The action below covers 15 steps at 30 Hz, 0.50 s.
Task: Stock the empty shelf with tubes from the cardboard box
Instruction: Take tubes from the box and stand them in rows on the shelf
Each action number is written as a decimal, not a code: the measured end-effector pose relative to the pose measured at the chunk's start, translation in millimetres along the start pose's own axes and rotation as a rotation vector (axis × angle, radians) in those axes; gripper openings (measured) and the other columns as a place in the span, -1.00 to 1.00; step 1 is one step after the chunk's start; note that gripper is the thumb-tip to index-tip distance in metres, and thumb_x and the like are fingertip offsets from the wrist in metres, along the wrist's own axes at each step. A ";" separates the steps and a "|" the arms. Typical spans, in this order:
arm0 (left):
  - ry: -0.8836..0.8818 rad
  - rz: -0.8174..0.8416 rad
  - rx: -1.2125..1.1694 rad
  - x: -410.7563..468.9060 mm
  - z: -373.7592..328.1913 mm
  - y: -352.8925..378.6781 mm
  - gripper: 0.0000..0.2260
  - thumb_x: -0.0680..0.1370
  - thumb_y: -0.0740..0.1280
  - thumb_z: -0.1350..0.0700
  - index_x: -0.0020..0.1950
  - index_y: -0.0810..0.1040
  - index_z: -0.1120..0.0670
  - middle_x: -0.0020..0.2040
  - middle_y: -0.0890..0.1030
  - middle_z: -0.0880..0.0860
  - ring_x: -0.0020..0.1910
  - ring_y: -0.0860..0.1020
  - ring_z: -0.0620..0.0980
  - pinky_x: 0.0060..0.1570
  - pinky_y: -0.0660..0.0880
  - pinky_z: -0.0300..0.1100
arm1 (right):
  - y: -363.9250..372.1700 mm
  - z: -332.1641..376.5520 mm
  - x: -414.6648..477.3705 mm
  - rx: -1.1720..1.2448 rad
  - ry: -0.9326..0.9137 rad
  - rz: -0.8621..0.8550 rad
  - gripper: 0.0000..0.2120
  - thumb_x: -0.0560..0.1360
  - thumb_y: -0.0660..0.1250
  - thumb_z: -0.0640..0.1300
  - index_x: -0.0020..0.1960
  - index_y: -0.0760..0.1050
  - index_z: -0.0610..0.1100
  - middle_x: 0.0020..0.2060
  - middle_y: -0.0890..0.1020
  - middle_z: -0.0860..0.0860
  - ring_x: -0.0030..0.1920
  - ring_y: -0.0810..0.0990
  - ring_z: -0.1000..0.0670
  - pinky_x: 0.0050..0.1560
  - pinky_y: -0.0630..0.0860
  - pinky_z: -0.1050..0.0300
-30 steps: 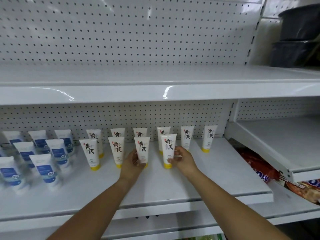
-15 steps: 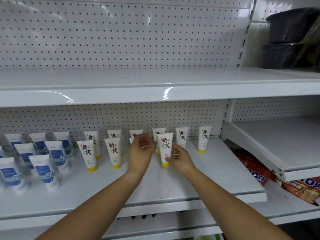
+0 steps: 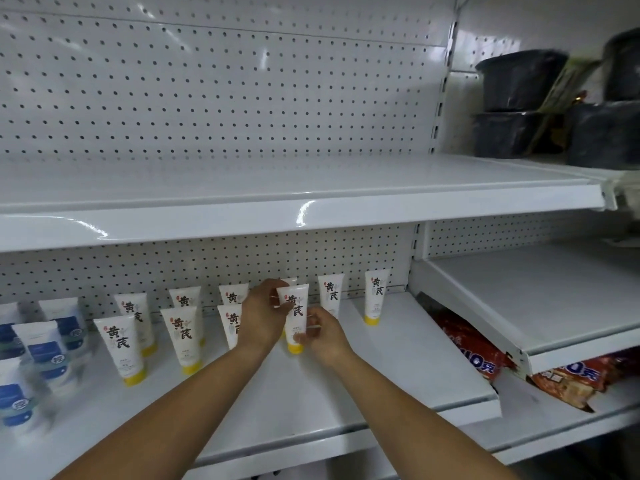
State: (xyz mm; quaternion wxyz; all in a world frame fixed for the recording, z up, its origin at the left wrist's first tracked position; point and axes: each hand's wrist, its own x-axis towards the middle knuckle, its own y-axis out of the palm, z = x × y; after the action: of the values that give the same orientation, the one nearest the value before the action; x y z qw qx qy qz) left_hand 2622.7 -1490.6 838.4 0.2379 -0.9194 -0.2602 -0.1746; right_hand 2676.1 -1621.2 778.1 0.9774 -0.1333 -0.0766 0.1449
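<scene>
Steadying a white plastic tube with black characters and yellow cap point(image 3: 296, 315), centre of the frame, cap-down in the front row. Pinching its upper edge with the left hand point(image 3: 265, 313); gripping low near the cap with the right hand point(image 3: 320, 336).

Likely risk: releasing it crooked and tipping it into the neighbouring yellow-capped tubes point(image 3: 180, 336) just beside, then toppling in a chain. Could also brush them with a wrist when pulling back.

Standing on a glossy white metal shelf point(image 3: 311, 393), probably slippery, before a white pegboard back point(image 3: 207, 98). Blue-labelled white tubes point(image 3: 45, 355) at left edge, red snack bags point(image 3: 467, 344) lower right, black tubs point(image 3: 512, 81) upper right. Cardboard box not in view.
</scene>
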 end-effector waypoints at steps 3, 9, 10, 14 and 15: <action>-0.001 -0.004 0.016 4.7 4.5 2.8 -0.70 0.41 0.48 0.35 0.07 0.60 0.08 0.01 0.64 0.10 -0.07 0.63 0.01 -0.02 0.63 -0.03 | 4.1 -1.9 4.7 0.017 0.023 0.016 -0.61 0.36 0.47 -0.43 0.12 0.49 -0.18 -0.08 0.59 0.03 -0.14 0.58 0.17 -0.11 0.51 0.35; 0.006 0.008 0.091 7.1 12.4 4.5 -0.72 0.41 0.45 0.33 0.05 0.59 0.06 -0.04 0.64 0.07 -0.07 0.62 0.04 -0.03 0.60 0.02 | 11.6 -9.6 14.7 0.001 0.033 0.021 -0.60 0.37 0.47 -0.42 0.15 0.49 -0.20 -0.08 0.59 0.05 -0.11 0.58 0.13 -0.13 0.48 0.42; 0.015 0.010 0.112 7.4 13.8 4.4 -0.72 0.40 0.45 0.31 0.04 0.60 0.04 -0.04 0.63 0.06 -0.07 0.62 0.04 -0.02 0.60 0.02 | 13.1 -10.7 15.3 -0.001 0.030 0.019 -0.60 0.36 0.47 -0.42 0.13 0.49 -0.18 -0.08 0.59 0.05 -0.12 0.58 0.13 -0.10 0.49 0.39; 0.042 0.015 0.172 7.9 21.9 6.1 -0.70 0.39 0.46 0.30 0.05 0.60 0.02 -0.02 0.61 0.05 -0.07 0.60 0.02 -0.02 0.59 0.01 | 14.4 -14.2 16.6 -0.007 0.021 0.035 -0.59 0.36 0.47 -0.44 0.12 0.48 -0.16 -0.11 0.59 0.10 -0.13 0.57 0.20 -0.09 0.51 0.38; 0.038 0.018 0.175 6.9 21.7 6.4 -0.70 0.40 0.46 0.30 0.06 0.60 0.01 -0.01 0.61 0.05 -0.07 0.60 0.01 -0.01 0.59 0.00 | 13.8 -14.5 16.7 -0.009 0.020 0.038 -0.60 0.37 0.46 -0.44 0.13 0.48 -0.18 -0.12 0.58 0.11 -0.14 0.57 0.20 -0.11 0.50 0.40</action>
State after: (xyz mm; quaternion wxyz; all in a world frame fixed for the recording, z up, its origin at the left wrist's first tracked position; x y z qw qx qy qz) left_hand 2636.1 -1481.2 821.4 0.3238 -0.8938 -0.2619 -0.1662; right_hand 2691.1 -1606.9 762.2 0.9746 -0.1407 -0.0647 0.1619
